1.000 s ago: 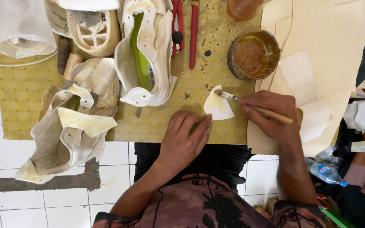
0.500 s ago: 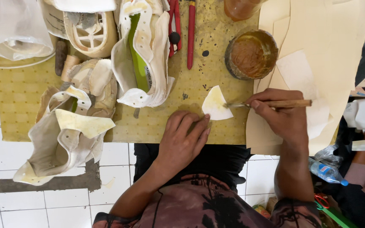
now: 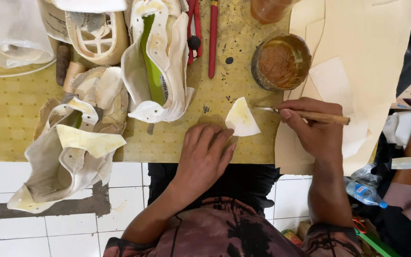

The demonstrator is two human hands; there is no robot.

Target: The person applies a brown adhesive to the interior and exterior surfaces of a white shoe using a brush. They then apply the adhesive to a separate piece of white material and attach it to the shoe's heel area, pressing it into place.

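Overhead, head view:
Left hand [image 3: 203,154]: flat, fingers spread, fingertips pinning the cream piece [image 3: 241,119] near the bench's [image 3: 15,119] front edge.
Right hand [image 3: 312,128]: clamped on a wooden-handled brush [image 3: 305,114], bristles just beside the piece.
Glue pot [image 3: 281,62]: behind the brush.
Handling: probably light, floppy, tacky; hold it by its dry edge.

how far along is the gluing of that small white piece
Done: the small white piece already looks yellowish in patches, as if partly coated. In hand: the left hand pins its corner; the right hand holds the brush just off it. Left: its lower edge looks bare.
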